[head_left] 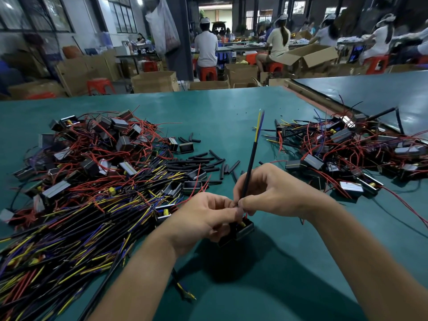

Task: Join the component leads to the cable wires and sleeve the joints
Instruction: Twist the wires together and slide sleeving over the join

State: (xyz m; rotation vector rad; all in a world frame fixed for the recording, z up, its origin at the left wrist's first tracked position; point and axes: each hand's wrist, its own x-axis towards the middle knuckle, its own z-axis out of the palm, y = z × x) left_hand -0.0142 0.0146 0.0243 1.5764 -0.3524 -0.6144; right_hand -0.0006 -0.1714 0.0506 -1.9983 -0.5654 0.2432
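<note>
My left hand (pixel 203 218) grips a small black box component (pixel 243 229) with red leads, held just above the green table (pixel 231 112). My right hand (pixel 271 191) pinches the lower end of a black cable (pixel 251 163) that stands upright, its yellow and blue wires (pixel 259 122) pointing up and away. The fingertips of both hands meet where the leads and cable wires come together; the joint itself is hidden by the fingers. Short black sleeve tubes (pixel 203 162) lie scattered beyond my hands.
A big heap of components with red leads (pixel 97 147) and black cables with yellow and blue wires (pixel 69 232) fills the left of the table. Another heap of wired components (pixel 347 149) lies at the right. Workers on red stools sit among cardboard boxes behind.
</note>
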